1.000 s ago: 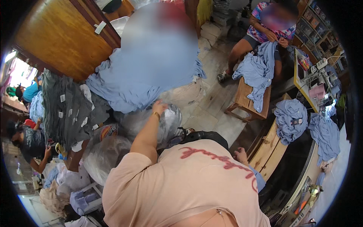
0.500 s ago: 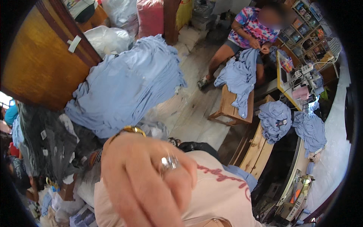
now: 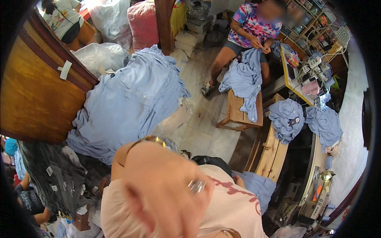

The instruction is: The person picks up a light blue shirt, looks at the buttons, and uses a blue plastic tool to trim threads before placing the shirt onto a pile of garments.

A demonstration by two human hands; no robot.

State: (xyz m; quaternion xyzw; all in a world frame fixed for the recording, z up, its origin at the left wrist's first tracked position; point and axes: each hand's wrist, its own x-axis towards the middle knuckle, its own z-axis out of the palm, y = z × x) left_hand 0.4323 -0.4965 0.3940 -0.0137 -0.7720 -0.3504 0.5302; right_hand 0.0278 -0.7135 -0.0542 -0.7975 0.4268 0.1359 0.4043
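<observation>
Raised very close to the camera is my left hand (image 3: 166, 190), blurred, wearing a silver ring and a gold bracelet (image 3: 152, 141) at the wrist. Its fingertips are smeared and partly cut off by the lower edge, so whether they hold anything does not show. Below it is the pale pink shirt (image 3: 226, 198) on my body. A light blue garment (image 3: 258, 188) lies to the right of the shirt. At its near edge shows a small patch of skin, apparently my right hand (image 3: 239, 181), mostly hidden behind the shirt; its fingers cannot be made out.
A large heap of light blue garments (image 3: 127, 99) lies ahead left, beside a wooden panel (image 3: 43, 87). Dark garments (image 3: 51, 174) hang at left. A seated person (image 3: 254, 27) handles a blue garment above a wooden stool (image 3: 242, 115). A sewing machine (image 3: 317, 198) stands at right.
My left hand has shifted slightly right and blurred. The view has tilted, and the surroundings sit a little differently. The patch of skin by the blue garment now shows.
</observation>
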